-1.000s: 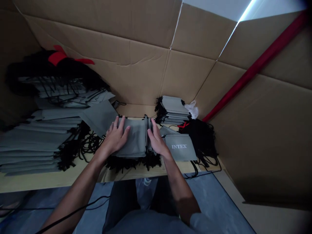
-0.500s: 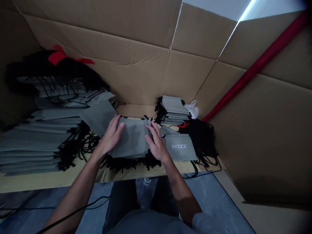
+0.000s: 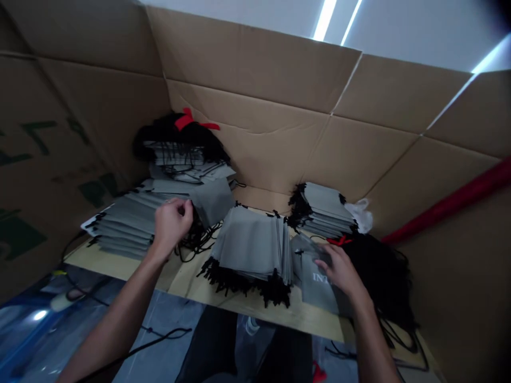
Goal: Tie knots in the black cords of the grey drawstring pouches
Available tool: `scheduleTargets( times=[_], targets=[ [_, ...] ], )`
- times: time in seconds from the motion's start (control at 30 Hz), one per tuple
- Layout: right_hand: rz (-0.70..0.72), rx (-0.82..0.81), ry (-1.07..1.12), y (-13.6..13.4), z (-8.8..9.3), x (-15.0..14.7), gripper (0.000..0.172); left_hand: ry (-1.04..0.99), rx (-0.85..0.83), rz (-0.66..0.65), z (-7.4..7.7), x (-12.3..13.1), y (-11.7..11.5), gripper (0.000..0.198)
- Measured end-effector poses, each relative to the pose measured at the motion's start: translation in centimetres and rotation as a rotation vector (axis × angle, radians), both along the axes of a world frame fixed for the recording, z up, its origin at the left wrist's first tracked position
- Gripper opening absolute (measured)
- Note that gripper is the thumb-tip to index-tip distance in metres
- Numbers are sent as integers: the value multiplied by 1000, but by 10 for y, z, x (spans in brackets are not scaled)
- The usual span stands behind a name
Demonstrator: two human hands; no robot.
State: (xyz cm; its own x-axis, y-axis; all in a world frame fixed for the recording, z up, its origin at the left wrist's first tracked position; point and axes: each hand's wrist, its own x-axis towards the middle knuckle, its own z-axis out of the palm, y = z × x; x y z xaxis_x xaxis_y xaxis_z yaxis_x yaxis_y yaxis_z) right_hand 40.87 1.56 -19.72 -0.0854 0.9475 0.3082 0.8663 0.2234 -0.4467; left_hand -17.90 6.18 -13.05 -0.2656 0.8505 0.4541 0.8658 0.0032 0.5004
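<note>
My left hand is raised at the left pile of grey pouches. Its fingers curl in to the thumb beside a loose grey pouch, and anything in the pinch is hidden. Over a grey pouch printed in white I hold my right hand, thumb and fingers apart; part of its INTEX lettering is covered. Between my hands stands a stack of grey pouches with black cord ends bunched along its front edge.
A second pouch stack stands at the back right, next to a crumpled white plastic bag. Black cords lie in a heap at the right. Red-tied black cords top the back left pile. Cardboard walls enclose the table.
Both hands have left the middle stack. My left hand moved left to the pouch pile and curled its fingers; my right hand moved right over the printed pouch. The view has turned leftward.
</note>
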Motion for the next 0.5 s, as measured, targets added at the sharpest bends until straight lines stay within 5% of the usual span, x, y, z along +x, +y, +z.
scheduleTargets(
  times=[0.17,0.33,0.5],
  targets=[
    [135,-43,-126,8,-40,16,25,153,-87,190,19,-39,17,44],
    [133,86,-146,9,-78,20,39,205,-207,314,37,-79,40,52],
    [119,221,-162,11,-102,30,37,161,-266,211,43,-118,50,47]
  ],
)
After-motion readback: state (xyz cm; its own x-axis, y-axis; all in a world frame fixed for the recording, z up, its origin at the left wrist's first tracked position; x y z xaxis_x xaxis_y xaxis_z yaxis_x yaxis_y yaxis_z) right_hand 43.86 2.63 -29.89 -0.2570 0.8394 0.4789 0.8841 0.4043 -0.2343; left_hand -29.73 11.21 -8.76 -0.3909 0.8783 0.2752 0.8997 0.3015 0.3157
